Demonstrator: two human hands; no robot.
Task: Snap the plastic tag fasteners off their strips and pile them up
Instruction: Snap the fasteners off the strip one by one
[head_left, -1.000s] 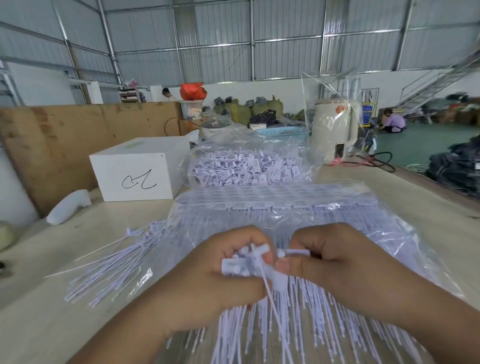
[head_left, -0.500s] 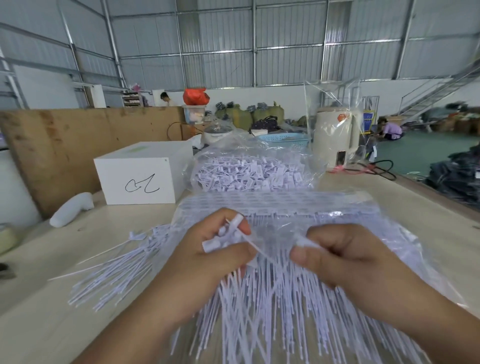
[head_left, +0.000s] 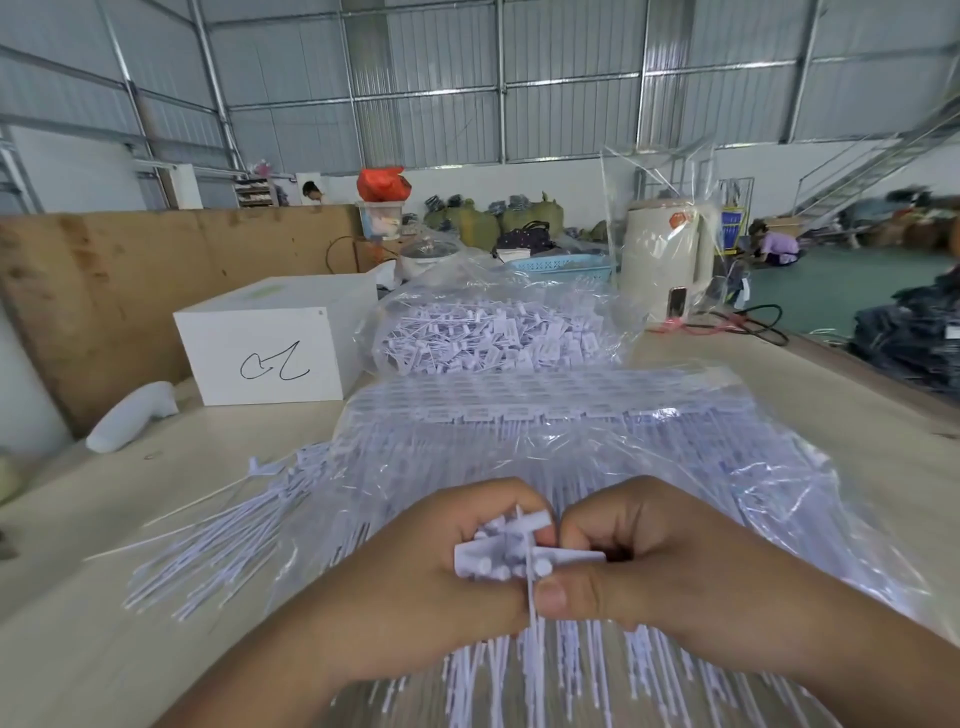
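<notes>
Both hands meet low centre over the table (head_left: 130, 649). Left hand (head_left: 415, 587) has its fingers curled round a small bunch of white tag fasteners (head_left: 498, 551), heads bunched together, 1 thin tail hanging down between the hands. Right hand (head_left: 649, 561) is curled too, thumb and forefinger pinching the right end of that bunch; thumbnail faces up just below the heads. The 2 hands are touching or nearly so at the bunch.

Under the hands: a wide clear plastic bag (head_left: 779, 467) holding fastener strips (head_left: 519, 410) still joined in rows, tails fanned toward the person. Left of it, loose white tails (head_left: 208, 540) lie spread on the table outside the bag.

Behind the strips, a second clear bag with a pile of separated fasteners (head_left: 483, 338), touching the far edge of the strip bag.

Also on the table: white box (head_left: 270, 343) with a black scribble, back left; a white handheld object (head_left: 130, 415) beside it, can't tell what it is; a cream appliance (head_left: 665, 260) wrapped in plastic, back right. Image is slightly motion-blurred.
</notes>
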